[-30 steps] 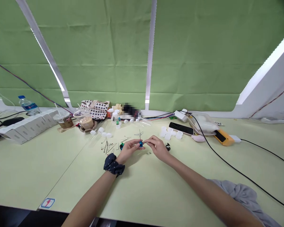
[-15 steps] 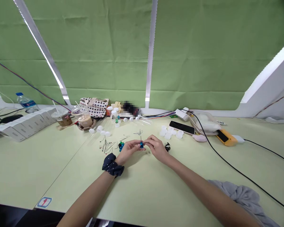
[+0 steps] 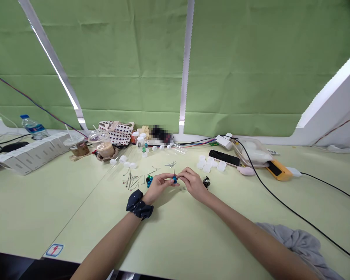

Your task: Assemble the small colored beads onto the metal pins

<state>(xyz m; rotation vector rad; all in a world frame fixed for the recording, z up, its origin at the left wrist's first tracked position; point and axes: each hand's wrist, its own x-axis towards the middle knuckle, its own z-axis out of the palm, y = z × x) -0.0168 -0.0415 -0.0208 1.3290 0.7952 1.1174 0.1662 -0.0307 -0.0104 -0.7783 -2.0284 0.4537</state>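
Observation:
Between the thumb and fingers of my left hand [image 3: 162, 184] is a small shiny blue piece [image 3: 175, 179], with a thin metal rod [image 3: 174, 168] standing upright from it. My right hand [image 3: 192, 182] is pinched right beside the blue piece; whatever its fingertips grip is too small to make out. Left of my left hand lies a cluster of blue and green pieces [image 3: 149, 180]. Thin metal rods [image 3: 130, 180], some bent, are scattered farther left, and a few more lie behind my hands. Black pieces [image 3: 206, 182] sit just beyond my right hand.
White round caps [image 3: 207, 167] and a phone [image 3: 224, 157] lie at the back right, near a yellow device [image 3: 279, 170]. A black cable [image 3: 282, 203] crosses the right side. Drink cups [image 3: 105, 147], white boxes [image 3: 32, 155] and a bottle [image 3: 34, 127] stand at the left.
Almost nothing differs. Both hands keep the same hold around the blue piece, and the view has shifted very slightly.

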